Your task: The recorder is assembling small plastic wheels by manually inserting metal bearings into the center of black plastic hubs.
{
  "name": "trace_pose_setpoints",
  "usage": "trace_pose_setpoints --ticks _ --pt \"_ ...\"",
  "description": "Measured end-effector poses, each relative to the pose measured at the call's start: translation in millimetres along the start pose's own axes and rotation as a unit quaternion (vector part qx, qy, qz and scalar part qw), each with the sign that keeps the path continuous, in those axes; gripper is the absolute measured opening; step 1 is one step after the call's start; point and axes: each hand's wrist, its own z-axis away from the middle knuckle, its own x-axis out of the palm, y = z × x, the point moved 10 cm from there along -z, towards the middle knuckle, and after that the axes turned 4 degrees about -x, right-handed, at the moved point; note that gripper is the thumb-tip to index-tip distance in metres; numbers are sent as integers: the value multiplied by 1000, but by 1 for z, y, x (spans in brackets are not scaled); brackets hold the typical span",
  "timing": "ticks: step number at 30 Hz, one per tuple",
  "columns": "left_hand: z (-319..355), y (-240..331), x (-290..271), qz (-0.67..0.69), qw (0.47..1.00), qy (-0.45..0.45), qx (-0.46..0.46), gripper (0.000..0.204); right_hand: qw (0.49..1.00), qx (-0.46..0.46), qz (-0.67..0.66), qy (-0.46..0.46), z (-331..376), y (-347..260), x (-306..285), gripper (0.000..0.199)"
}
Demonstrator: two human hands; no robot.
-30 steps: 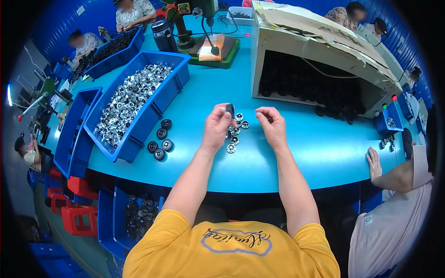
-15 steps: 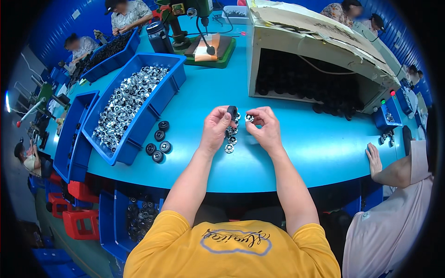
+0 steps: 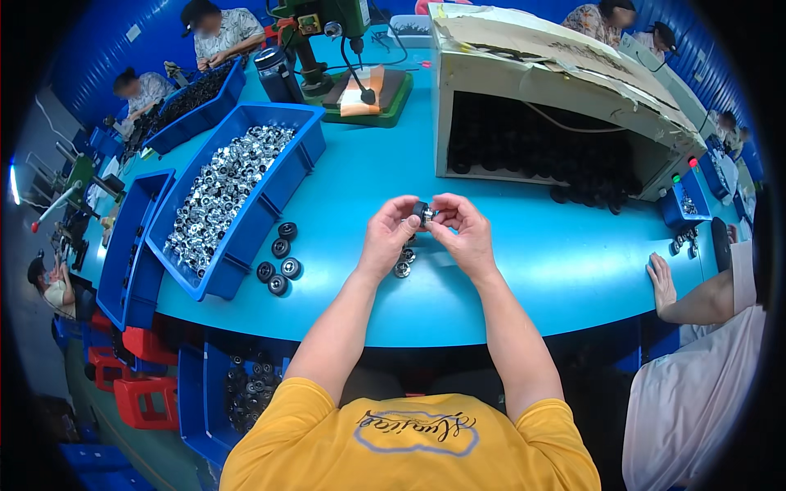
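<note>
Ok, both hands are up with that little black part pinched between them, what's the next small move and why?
Probably press the small black part and the silvery piece together: the left hand and right hand already meet on it above the table, with more loose silvery pieces waiting just beneath.

I see the scene bright and evenly lit from overhead, with soft, short shadows under the hands on the glossy turquoise desk (image 3: 524, 270). A pale sheen lies on its surface near the open cardboard-covered box (image 3: 565, 106), whose inside stays dark. The fisheye bends straight edges hard toward the rim, and black vignette fills my corners. The centre is sharp; the edges look softer.
</note>
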Motion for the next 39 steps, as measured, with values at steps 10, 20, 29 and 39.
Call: trace_pose_setpoints --ticks 10,20,29,39 --pt "4 -12 6 -2 1000 -10 -30 41 982 -115 142 50 9 -36 6 31" --pt "4 -5 12 -22 999 -22 -15 38 969 -150 193 42 13 -42 14 39" --pt "2 -13 9 81 995 -51 0 42 1000 19 5 12 4 14 1 36" --pt "5 -15 6 -13 999 -9 44 35 995 96 -3 1 10 25 10 26"
